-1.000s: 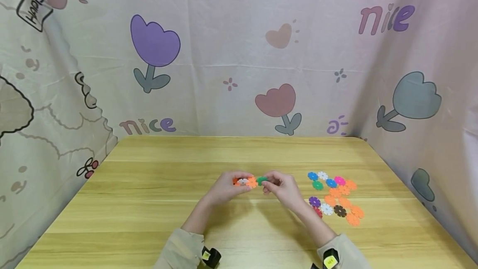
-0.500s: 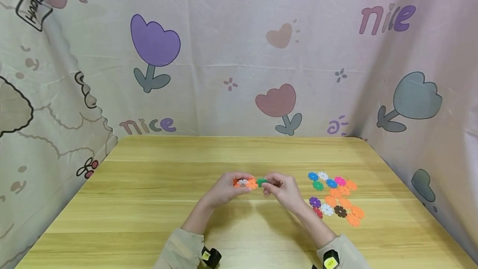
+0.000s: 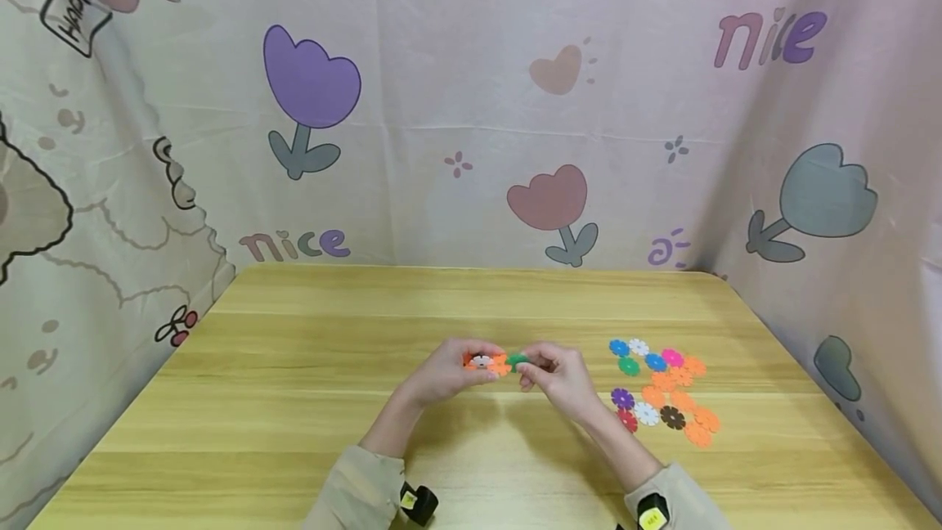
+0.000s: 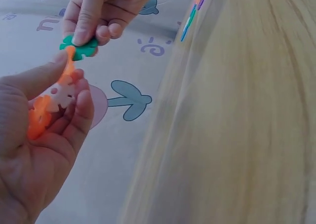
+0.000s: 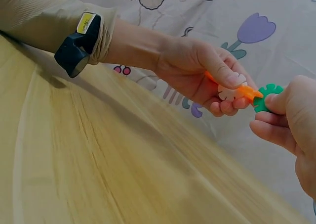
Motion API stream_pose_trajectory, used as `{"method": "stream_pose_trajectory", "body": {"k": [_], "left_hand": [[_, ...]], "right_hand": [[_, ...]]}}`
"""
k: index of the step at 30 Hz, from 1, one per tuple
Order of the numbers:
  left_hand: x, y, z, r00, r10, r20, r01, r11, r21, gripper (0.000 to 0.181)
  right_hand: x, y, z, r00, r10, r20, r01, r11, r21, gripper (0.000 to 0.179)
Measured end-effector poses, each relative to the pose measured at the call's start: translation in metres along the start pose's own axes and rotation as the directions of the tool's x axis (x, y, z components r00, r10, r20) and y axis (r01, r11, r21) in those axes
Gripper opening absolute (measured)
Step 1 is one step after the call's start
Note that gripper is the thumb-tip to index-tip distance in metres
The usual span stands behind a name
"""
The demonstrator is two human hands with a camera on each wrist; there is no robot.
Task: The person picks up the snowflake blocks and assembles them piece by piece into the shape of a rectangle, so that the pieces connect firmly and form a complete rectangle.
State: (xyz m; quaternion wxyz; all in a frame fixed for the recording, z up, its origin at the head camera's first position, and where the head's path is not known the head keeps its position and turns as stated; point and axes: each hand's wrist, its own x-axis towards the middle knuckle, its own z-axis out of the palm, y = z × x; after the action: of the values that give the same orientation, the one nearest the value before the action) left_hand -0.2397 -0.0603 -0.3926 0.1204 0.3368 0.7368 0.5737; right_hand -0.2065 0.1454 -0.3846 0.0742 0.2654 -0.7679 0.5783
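Above the middle of the table, my left hand (image 3: pixel 447 370) grips a short chain of notched plastic discs, a white disc (image 4: pixel 61 93) between orange discs (image 4: pixel 40 116). My right hand (image 3: pixel 561 377) pinches a green notched disc (image 5: pixel 267 97) between thumb and fingers. In the right wrist view the green disc's edge meets the orange disc (image 5: pixel 251 92) at the chain's end, the two set at an angle to each other. How deep their notches engage I cannot tell. Part of the chain is hidden by the left hand's fingers.
Loose notched discs lie on the wooden table (image 3: pixel 294 415) to the right: several orange discs (image 3: pixel 683 401), a purple disc (image 3: pixel 622 398), a brown disc (image 3: pixel 673 418), a pink disc (image 3: pixel 673 358) and others. A printed curtain (image 3: pixel 441 105) hangs behind and at both sides.
Both hands hold nearly the same place, the green disc staying against the chain's orange end. The head view has shifted slightly. The loose discs lie as before.
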Motion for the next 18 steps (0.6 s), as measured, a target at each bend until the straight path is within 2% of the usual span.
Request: {"method": "stream_pose_trajectory", "body": {"k": [3,8,14,18], "left_hand": [[0.0014,-0.0017,-0.0002,1.000,-0.003,0.000,0.003,1.000,-0.010,0.028],[0.0015,-0.0025,-0.0021,0.999,-0.026,-0.019,0.026,0.999,0.019,0.028],[0.0020,-0.0016,-0.0027,0.999,-0.040,-0.023,0.043,0.989,0.138,0.026],[0.0032,-0.0011,-0.0004,0.998,-0.050,-0.028,0.054,0.981,0.187,0.028]], "right_hand": [[-0.0006,-0.0092,-0.0011,1.000,0.000,0.003,0.000,1.000,-0.002,0.006],[0.0005,-0.0121,-0.0015,1.000,0.019,0.016,-0.019,1.000,-0.010,0.006],[0.0004,-0.0097,0.0018,0.998,0.059,0.006,-0.059,0.996,-0.062,0.007],[-0.0003,-0.0091,0.0048,0.997,0.075,-0.013,-0.075,0.996,-0.048,0.007]]}}
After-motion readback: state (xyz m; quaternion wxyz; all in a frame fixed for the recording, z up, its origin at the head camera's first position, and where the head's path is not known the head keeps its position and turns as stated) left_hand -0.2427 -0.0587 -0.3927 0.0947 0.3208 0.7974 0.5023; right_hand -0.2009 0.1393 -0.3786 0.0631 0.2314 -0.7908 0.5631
